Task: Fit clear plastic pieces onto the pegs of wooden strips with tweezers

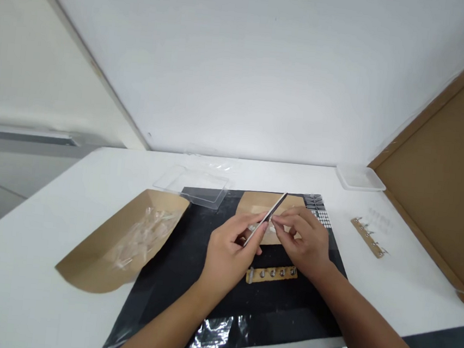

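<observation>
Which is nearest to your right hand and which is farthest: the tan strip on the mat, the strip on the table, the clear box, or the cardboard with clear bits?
1. Tan strip with metal studs: on the black mat, just below the right hand.
2. Studded strip: on the white table, to the right.
3. Clear plastic box: left, beyond the mat's far edge.
4. Cardboard sleeve: farthest left, holding clear pieces.

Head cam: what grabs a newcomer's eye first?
At centre, the left hand grips a thin dark strip, with the right hand close against it, above a black mat. Left of them, a folded brown kraft-paper tray holds clear plastic pieces. Below the hands, a tan strip studded with metal fittings lies on the mat.
</observation>
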